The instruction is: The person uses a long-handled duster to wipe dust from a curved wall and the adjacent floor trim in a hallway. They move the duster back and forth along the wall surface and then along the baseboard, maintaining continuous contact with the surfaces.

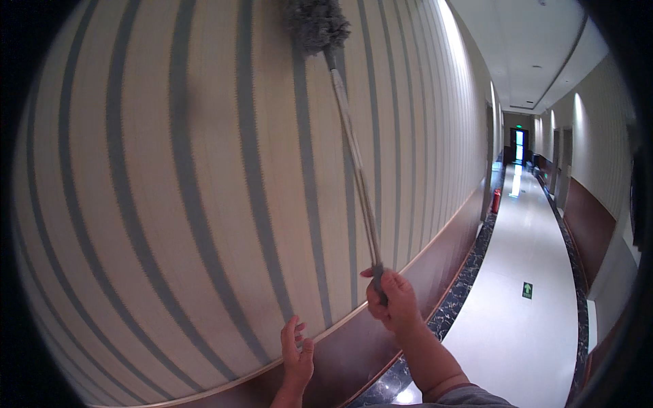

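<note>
My right hand point(393, 301) is closed around the dark grip of a long-handled duster with a metal pole point(357, 163). The pole slants up and to the left, ending in a grey fluffy duster head point(317, 25) at the top of the picture, against or close to the striped wallpaper point(214, 153). My left hand point(297, 352) holds nothing; its fingers are apart and slightly curled, near the wall just above the brown lower panel. Whether it touches the wall I cannot tell.
A wood-coloured rail tops the brown wainscot point(336, 362). On the right a long corridor with a pale glossy floor point(515, 245) and dark marble borders runs to a far glass door point(519, 145). A red fire extinguisher point(496, 201) stands by the left wall; a green arrow sign point(527, 290) marks the floor.
</note>
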`<act>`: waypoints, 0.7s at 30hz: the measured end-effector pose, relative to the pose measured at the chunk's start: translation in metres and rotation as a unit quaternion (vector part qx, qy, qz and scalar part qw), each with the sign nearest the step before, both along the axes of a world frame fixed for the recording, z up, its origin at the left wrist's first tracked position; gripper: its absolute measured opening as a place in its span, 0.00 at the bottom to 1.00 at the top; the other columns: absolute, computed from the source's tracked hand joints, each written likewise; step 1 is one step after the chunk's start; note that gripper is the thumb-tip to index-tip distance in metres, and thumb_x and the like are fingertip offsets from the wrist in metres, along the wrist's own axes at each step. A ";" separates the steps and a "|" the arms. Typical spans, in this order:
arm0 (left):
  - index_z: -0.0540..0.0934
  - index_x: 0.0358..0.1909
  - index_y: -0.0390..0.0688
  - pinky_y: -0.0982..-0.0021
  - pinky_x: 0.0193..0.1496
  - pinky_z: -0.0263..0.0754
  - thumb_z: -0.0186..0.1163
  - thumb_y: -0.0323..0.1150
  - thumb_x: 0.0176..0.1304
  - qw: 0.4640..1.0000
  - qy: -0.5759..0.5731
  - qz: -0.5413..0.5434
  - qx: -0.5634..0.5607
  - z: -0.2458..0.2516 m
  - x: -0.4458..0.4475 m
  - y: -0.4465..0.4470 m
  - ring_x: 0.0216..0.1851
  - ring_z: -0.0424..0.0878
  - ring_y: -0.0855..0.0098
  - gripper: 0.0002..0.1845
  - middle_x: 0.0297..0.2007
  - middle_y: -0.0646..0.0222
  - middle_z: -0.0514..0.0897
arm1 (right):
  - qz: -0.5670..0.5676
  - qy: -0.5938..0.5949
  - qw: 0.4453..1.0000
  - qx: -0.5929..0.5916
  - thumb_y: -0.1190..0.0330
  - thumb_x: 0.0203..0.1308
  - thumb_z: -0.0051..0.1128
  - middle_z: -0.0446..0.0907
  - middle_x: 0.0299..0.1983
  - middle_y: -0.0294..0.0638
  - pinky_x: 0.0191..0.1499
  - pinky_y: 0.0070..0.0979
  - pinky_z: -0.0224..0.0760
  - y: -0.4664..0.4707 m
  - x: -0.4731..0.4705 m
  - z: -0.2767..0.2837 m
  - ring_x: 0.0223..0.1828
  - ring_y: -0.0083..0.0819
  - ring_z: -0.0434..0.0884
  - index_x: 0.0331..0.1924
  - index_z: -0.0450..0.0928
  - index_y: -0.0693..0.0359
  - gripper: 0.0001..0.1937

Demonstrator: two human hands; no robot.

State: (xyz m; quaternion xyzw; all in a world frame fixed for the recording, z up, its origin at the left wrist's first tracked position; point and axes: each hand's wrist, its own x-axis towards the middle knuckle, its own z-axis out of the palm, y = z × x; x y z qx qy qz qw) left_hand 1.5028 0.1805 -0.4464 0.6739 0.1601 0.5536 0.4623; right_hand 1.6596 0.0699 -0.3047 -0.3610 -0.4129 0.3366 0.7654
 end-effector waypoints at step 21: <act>0.72 0.49 0.38 0.74 0.48 0.68 0.56 0.28 0.58 0.992 -0.003 0.124 -0.041 -0.012 0.116 -0.065 0.48 0.72 0.71 0.16 0.52 0.62 0.70 | 0.113 0.127 0.978 0.122 0.54 0.66 0.38 0.64 0.18 0.30 0.09 0.12 0.44 0.011 0.270 0.098 0.10 0.14 0.54 0.46 0.67 0.62 0.19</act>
